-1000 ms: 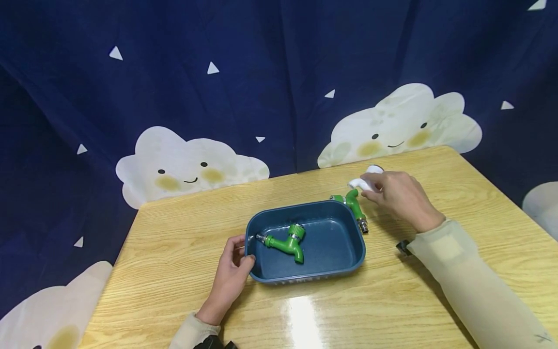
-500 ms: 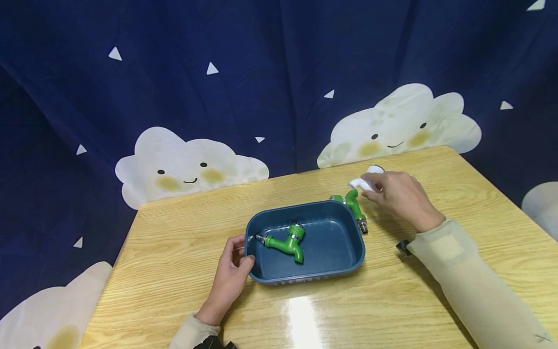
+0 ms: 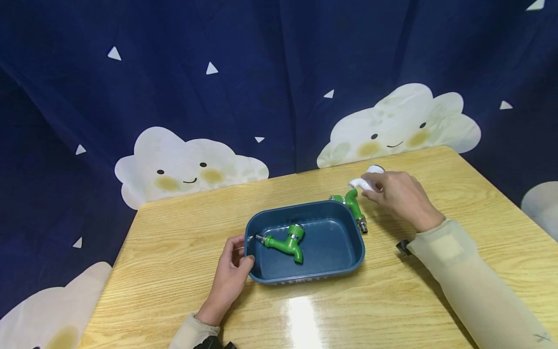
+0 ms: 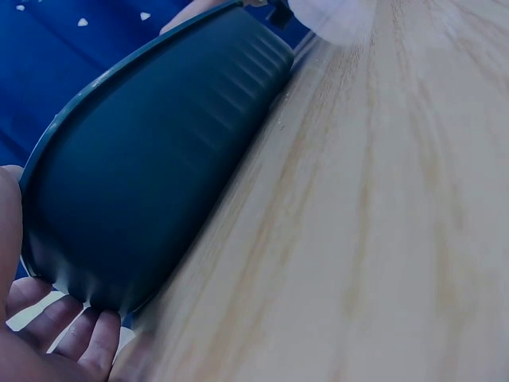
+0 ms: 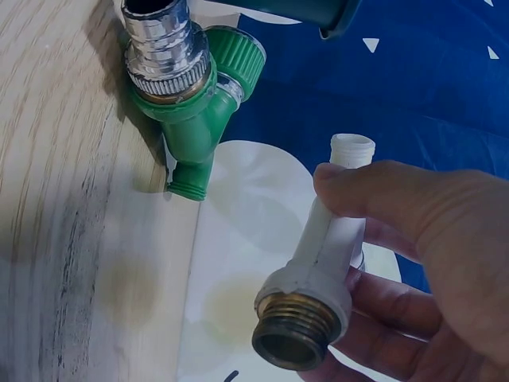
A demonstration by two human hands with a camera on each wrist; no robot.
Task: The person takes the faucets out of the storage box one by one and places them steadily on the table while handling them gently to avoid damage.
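My left hand [image 3: 231, 274] holds the left end of a dark blue plastic tub [image 3: 329, 254], thumb at the rim and fingers along the outer wall. The left wrist view shows those fingertips against the tub's wall [image 4: 135, 167]. Inside the tub, toward its left, lies a green faucet [image 3: 285, 245] with a metal tip. My right hand [image 3: 403, 196] pinches a white faucet [image 5: 322, 239] between thumb and fingers, its threaded brass end bare in the right wrist view. Just left of it, a second green faucet [image 3: 355, 208] lies on the table against the tub's right end.
The wooden table [image 3: 183, 242] extends around the tub on all sides. Behind it hangs a dark blue curtain [image 3: 244, 97] printed with white clouds and triangles. A black wrist strap piece [image 3: 403, 248] shows at the right cuff.
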